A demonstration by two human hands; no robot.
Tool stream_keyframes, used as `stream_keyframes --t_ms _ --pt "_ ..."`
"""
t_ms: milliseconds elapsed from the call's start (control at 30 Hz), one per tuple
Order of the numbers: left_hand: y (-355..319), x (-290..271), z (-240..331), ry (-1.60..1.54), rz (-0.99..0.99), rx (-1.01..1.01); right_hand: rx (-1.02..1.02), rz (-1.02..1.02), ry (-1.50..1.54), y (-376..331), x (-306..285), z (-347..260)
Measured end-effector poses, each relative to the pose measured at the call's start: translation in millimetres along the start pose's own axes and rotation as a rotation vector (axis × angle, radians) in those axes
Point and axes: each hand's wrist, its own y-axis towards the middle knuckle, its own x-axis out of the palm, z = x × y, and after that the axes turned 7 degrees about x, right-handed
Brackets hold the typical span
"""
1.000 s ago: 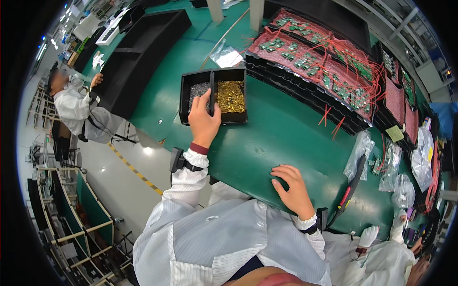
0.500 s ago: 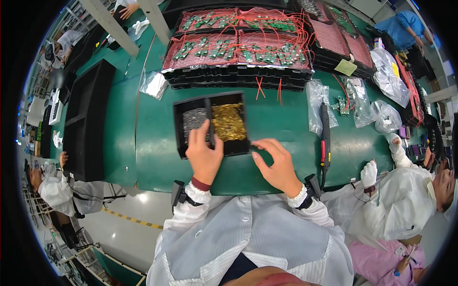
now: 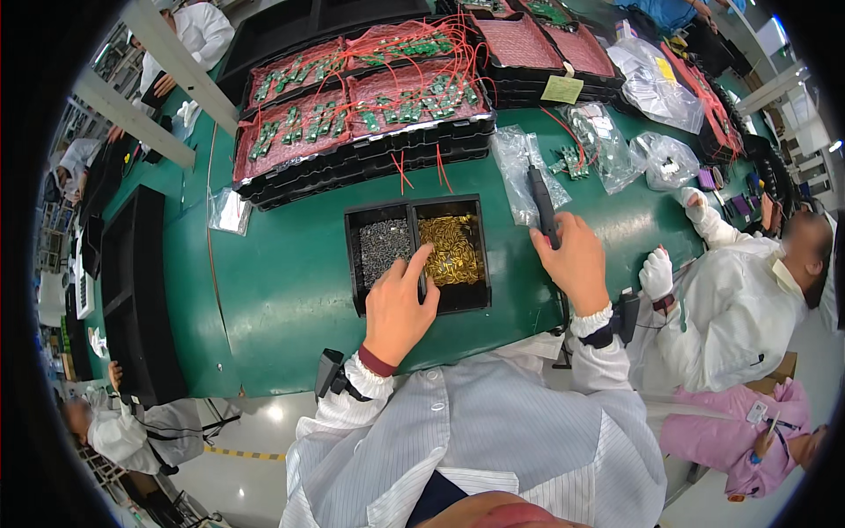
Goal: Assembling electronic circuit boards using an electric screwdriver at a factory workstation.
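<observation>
A black two-compartment box [image 3: 486,297] sits on the green table in front of me, with small dark silver screw-like pieces [image 3: 384,242] on its left side and golden ones [image 3: 451,246] on its right. My left hand [image 3: 396,312] lies over the box's near part, fingers stretched and apart around the divider; I see nothing held in it. To the right of the box, my right hand [image 3: 574,262] has its fingers round the lower end of a black and red electric screwdriver [image 3: 541,198]. The tool's tip points away from me; its grip is partly hidden by the hand.
Stacked black trays [image 3: 370,157] with green circuit boards and red wires stand at the back. A long black tray [image 3: 132,290] lies left. Clear plastic bags [image 3: 515,167] lie beyond the screwdriver. A co-worker's gloved hand [image 3: 656,273] rests at the right edge.
My right hand has left the box's right side and closed on the screwdriver. My left hand stays at the box, shifted toward the divider. The whole view has turned and moved right.
</observation>
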Motion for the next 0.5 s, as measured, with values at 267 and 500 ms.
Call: stream_keyframes --t_ms 267,500 --pt "6.7 4.5 0.3 0.016 -0.225 0.018 0.006 -0.064 -0.072 7.3 33.8 51.4" --pt "3.7 9.5 20.4 -0.021 -0.228 0.022 0.183 -0.253 0.017 -8.6 -2.1 55.0"
